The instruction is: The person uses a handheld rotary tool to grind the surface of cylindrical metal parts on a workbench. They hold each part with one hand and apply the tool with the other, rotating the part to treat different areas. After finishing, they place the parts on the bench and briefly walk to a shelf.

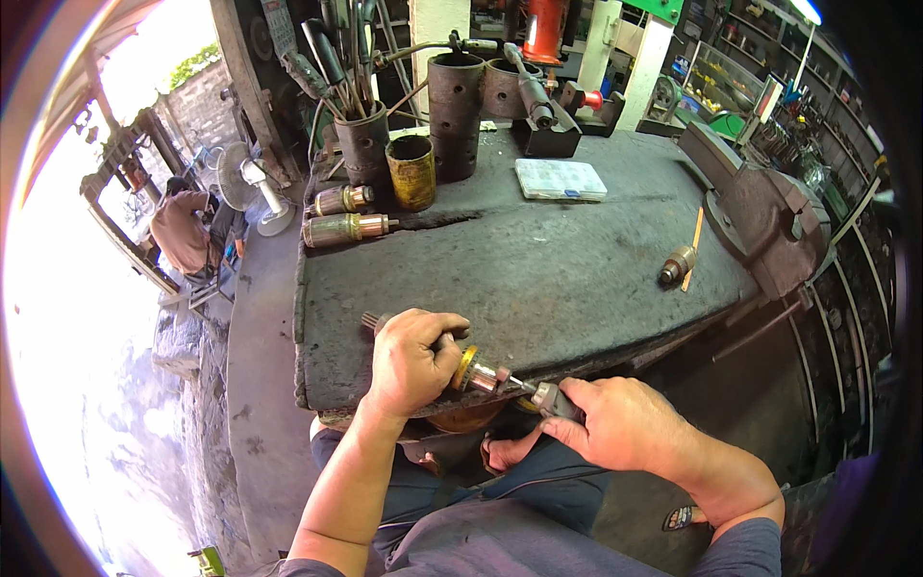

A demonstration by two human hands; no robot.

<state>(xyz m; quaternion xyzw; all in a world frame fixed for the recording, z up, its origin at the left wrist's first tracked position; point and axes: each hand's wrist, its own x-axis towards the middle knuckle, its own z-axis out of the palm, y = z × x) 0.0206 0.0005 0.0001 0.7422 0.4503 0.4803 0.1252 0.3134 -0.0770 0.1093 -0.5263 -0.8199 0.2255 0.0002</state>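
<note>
My left hand (415, 356) is closed around a motor armature (482, 376) with a yellow band and a copper-coloured end, held over the bench's front edge. Its toothed end sticks out to the left of my fingers. My right hand (617, 421) grips a grey metal piece (552, 400) at the armature's thin shaft on the right; its far part is hidden by my fingers. A short metal part (679, 265) lies beside a thin wooden stick (691, 240) farther right on the bench.
The dark bench (375, 288) carries two armatures (344, 230), upright dark cylinders (454, 115), a yellow can (411, 173), a clear parts box (560, 180) and a large vise (774, 226). A seated person (187, 231) is beside a fan (236, 173) at left. Shelves line the right.
</note>
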